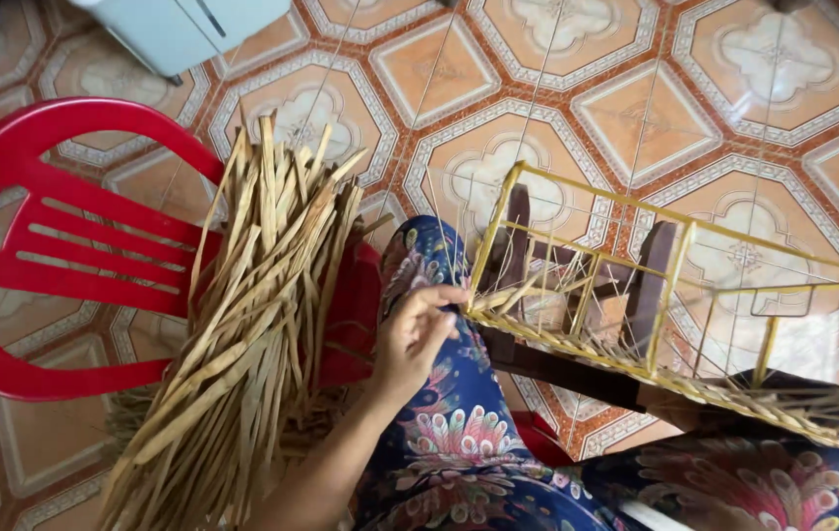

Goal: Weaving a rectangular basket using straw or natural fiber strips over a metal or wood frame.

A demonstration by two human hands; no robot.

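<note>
My left hand [418, 334] rests on my knee at the near corner of a yellow wire basket frame [677, 258], its fingers pinched around a thin pale straw strand [439, 236] that rises from the frame. The frame lies across my lap on a dark wooden stand [577, 379], and woven straw runs along its lower rail [734, 393]. A thick bundle of dry straw strips [252, 315] lies on a red plastic chair [36, 246] just left of that hand. My right hand is out of view.
My legs are in blue floral trousers [469, 442]. Several thin strands stretch up from the frame toward the top of the view. A pale grey appliance [183, 29] stands at the top left on the patterned orange tile floor [636, 118].
</note>
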